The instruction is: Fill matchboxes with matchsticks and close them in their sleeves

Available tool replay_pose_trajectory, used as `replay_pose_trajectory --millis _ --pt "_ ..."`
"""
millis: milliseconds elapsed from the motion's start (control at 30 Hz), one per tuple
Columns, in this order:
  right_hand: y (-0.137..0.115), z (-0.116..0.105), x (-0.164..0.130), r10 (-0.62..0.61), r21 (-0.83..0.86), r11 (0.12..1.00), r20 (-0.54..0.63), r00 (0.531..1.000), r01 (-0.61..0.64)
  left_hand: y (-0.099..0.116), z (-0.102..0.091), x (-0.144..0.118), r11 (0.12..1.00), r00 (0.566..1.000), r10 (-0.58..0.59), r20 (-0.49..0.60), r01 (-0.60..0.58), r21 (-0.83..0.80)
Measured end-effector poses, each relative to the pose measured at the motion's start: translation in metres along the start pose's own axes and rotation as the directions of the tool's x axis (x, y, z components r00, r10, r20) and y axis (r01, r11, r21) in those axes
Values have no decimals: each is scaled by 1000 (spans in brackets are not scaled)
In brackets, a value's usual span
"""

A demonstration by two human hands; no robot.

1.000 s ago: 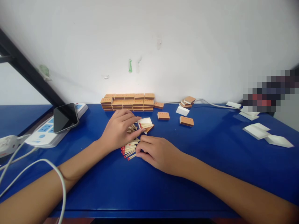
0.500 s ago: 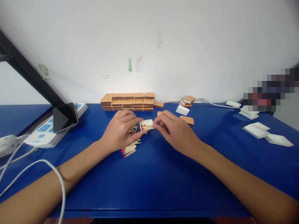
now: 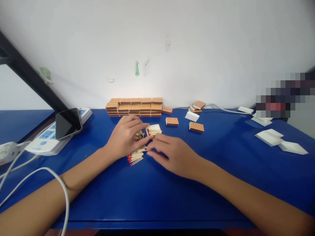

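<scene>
My left hand point(image 3: 126, 137) holds a small white matchbox tray point(image 3: 155, 127) between thumb and fingers. The tray is tilted and has red-tipped matches point(image 3: 153, 132) in it. Under and beside that hand lies a pile of loose matches point(image 3: 136, 158), partly hidden, with many red heads toward the lower left. My right hand point(image 3: 173, 152) is low in front of the tray, slightly blurred. Its thumb and forefinger come together at the end of a match sticking out from the pile.
Brown matchboxes point(image 3: 134, 107) are stacked along the wall. Single matchboxes point(image 3: 172, 121) lie to the right, one farther over point(image 3: 196, 127). Brown sleeves point(image 3: 199, 105) and white trays point(image 3: 269, 137) sit farther right. A phone point(image 3: 69, 123) rests on a power strip point(image 3: 52, 139) at left, near white cables.
My right hand has moved from the tray's right edge down and left to the loose matches, uncovering a matchbox behind it. My left hand still holds the tray, which has shifted slightly.
</scene>
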State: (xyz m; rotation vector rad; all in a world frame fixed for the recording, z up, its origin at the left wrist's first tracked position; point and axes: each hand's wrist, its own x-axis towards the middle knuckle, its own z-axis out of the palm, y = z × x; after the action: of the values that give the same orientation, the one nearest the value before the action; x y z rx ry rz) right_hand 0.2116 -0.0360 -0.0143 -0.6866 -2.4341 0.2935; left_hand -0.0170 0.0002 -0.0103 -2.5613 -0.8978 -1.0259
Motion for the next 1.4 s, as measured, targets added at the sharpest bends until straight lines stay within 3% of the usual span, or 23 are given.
replay_pose_trajectory --millis 100,167,433,600,767,933,1167,1300,1400 --pt "-8 13 -2 -46 -14 999 158 986 49 0 1 1 1000 1000 -9 1 9 9" --pt "-10 17 -2 -34 -40 998 204 978 43 0 0 1 1000 1000 -7 3 7 12" --pt "-6 19 1 35 45 998 209 977 -45 1 1 1 1000 1000 -8 3 8 14" --pt "-11 19 4 75 12 997 240 968 -80 0 1 1 1000 1000 -6 7 6 12" --pt "0 3 4 110 -61 992 64 992 -107 -2 1 -1 1000 1000 -3 10 3 10" --pt "25 -13 5 214 -119 965 -158 964 -234 2 0 -1 1000 1000 19 17 -19 9" --pt "31 -10 6 198 -177 957 -184 963 -230 8 -2 2 999 999 40 19 -40 -14" --pt "21 -8 6 156 -89 980 -210 965 -178 4 -2 1 1000 1000 0 14 0 1" --pt "9 -2 4 80 -22 996 -147 986 -84 1 -1 0 999 1000 -30 2 30 11"
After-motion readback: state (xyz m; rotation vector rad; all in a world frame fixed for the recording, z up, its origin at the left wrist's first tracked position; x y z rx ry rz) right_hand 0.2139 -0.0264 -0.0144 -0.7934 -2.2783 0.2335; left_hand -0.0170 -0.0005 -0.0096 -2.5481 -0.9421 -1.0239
